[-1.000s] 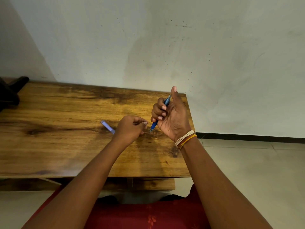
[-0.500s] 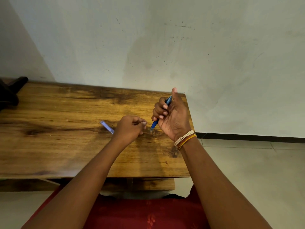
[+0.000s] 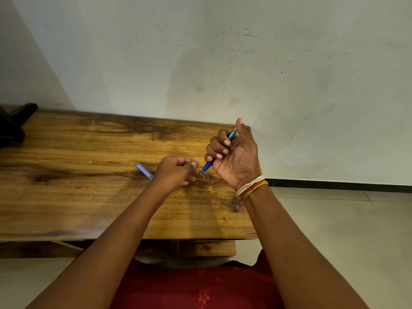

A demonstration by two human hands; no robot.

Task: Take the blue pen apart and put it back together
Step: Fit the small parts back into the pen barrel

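Within right hand's [image 3: 236, 159] curled fingers [image 3: 217, 146], blue pen [image 3: 208, 165]

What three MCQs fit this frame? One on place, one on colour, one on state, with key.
1. Where does the loose pale cap lie?
A. on the table, beside the left hand
B. on the floor
C. in the right hand

2. What colour is the pen barrel?
A. red
B. blue
C. green

3. How is the right hand?
A. flat on the table
B. fingers curled round the pen
C. hanging empty

Key: A, it lies on the table by the left hand; B, blue shows between the fingers; B, the fingers wrap the barrel.
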